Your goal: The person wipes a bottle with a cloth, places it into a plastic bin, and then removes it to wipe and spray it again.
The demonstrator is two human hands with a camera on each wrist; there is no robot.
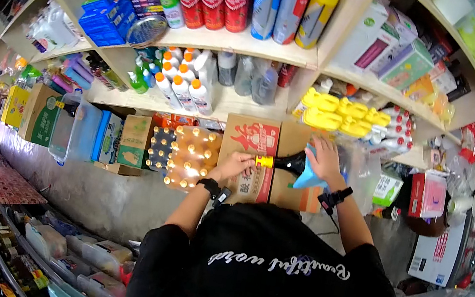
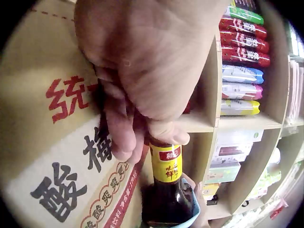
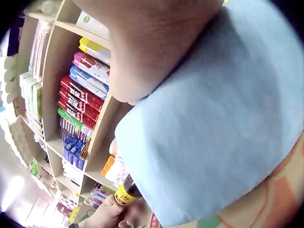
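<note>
A dark bottle (image 1: 290,162) with a yellow neck label lies sideways above a cardboard box (image 1: 243,188). The left hand (image 1: 238,166) grips its capped end; in the left wrist view that hand (image 2: 142,61) has thumb and fingers round the top, just above the yellow label (image 2: 166,163). Around the bottle's body, the right hand (image 1: 325,161) holds a light blue cloth (image 1: 310,174). The cloth (image 3: 213,123) fills much of the right wrist view, partly covering the bottle (image 3: 127,191); the right hand (image 3: 156,42) shows there only in part, its fingertips hidden.
Shelves (image 1: 253,47) ahead hold spray cans, white bottles with orange caps and yellow bottles (image 1: 324,109). Left of the box stand packs of drink bottles (image 1: 192,157) and a clear plastic tub (image 1: 76,129). Plastic containers (image 1: 102,254) lie behind at the lower left.
</note>
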